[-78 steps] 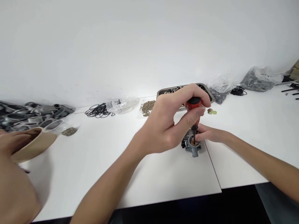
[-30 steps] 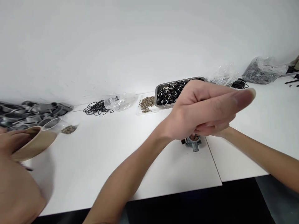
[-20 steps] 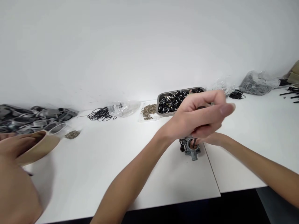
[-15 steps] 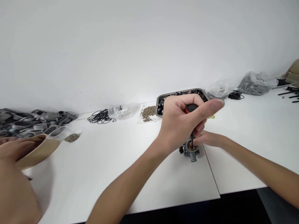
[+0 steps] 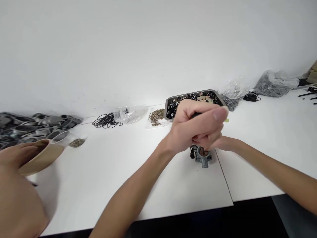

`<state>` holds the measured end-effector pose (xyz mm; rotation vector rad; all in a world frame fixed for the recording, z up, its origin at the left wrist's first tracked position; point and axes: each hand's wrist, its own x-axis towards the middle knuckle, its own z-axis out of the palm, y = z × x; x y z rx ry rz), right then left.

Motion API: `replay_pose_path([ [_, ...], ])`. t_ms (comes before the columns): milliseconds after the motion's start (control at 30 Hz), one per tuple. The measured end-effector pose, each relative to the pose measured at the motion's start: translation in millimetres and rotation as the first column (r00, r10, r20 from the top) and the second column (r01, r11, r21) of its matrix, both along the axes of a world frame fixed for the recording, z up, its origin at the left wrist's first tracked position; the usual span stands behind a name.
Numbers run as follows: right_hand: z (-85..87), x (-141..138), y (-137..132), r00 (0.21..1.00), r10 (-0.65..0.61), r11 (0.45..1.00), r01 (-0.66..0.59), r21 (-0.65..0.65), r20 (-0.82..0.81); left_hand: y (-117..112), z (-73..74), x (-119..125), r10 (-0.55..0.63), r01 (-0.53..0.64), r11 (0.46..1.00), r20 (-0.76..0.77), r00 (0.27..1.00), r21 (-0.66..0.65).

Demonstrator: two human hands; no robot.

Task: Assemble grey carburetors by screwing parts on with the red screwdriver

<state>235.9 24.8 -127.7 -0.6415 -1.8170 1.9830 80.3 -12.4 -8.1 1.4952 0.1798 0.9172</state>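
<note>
My left hand is wrapped round the handle of a screwdriver, thumb lying across the top; most of the handle is hidden in the fist. The dark shaft points down into the round bore of a small grey metal carburetor, which sits on the white table. A brownish disc shows inside the bore. Behind and below the fist, my right hand reaches in from the right and steadies the carburetor, its fingertips mostly covered by my left hand.
A metal tray of small parts stands behind my hands, beside brass screws. Black rings and plastic bags line the wall. At left, another person's hand is in a beige bowl, near grey castings.
My left thumb has folded down over the screwdriver handle, and the fist has turned, hiding the red part. The carburetor stays in place on the table. The view has shifted slightly.
</note>
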Motion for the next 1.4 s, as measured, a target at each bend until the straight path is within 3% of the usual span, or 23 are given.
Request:
replay_pose_path([
  [100,1.2,0,-1,1.000,0.002,1.000,-0.002,-0.004,0.015,-1,-1.9,3,-0.095,0.094,0.995,-0.024,0.995,-0.019],
  [200,5.9,1,-3,1.000,-0.002,1.000,0.002,0.010,0.029,5,-3.7,3,-0.013,0.015,0.996,0.014,1.000,-0.083],
  [333,9.5,1,-6,1.000,-0.013,0.999,0.014,-0.040,0.021,22,5.3,-24,0.209,-0.201,0.969,0.042,0.977,-0.142],
  [433,8.5,1,-6,0.999,-0.007,0.999,0.008,-0.036,0.036,34,3.2,-56,0.494,-0.462,0.862,0.148,0.857,-0.207],
  [533,9.9,2,-7,0.997,-0.008,1.000,0.006,0.029,0.071,42,-28.5,-80,0.678,-0.612,0.730,0.208,0.705,-0.304],
  [667,24.0,7,-15,0.981,-0.051,0.959,-0.004,0.283,0.189,45,-91.0,-96,0.739,-0.598,0.632,0.150,0.657,-0.492],
  [767,36.5,8,-29,0.917,-0.198,0.806,-0.048,0.589,0.346,48,-117.7,-102,0.763,-0.680,0.604,0.057,0.643,-0.416],
  [867,39.1,1,-44,0.843,-0.350,0.562,-0.159,0.812,0.408,52,-127.5,-104,0.769,-0.808,0.584,-0.268,0.581,-0.078],
  [967,34.5,-7,-53,0.815,-0.426,0.354,-0.250,0.901,0.393,55,-134.7,-104,0.753,-0.787,0.589,-0.478,0.452,0.184],
  [1033,32.9,-9,-55,0.804,-0.460,0.271,-0.276,0.922,0.376,54,-139.7,-102,0.743,-0.756,0.606,-0.515,0.428,0.248],
  [1100,34.5,-7,-55,0.792,-0.485,0.233,-0.291,0.928,0.370,52,-143.0,-99,0.734,-0.709,0.632,-0.535,0.419,0.313],
  [1200,42.5,3,-54,0.762,-0.494,0.282,-0.315,0.906,0.419,47,-143.5,-95,0.719,-0.630,0.669,-0.557,0.415,0.394],
  [1400,63.8,53,-49,0.694,-0.525,0.534,-0.182,0.826,0.493,47,-140.0,-94,0.691,-0.565,0.700,-0.614,0.381,0.437],
])
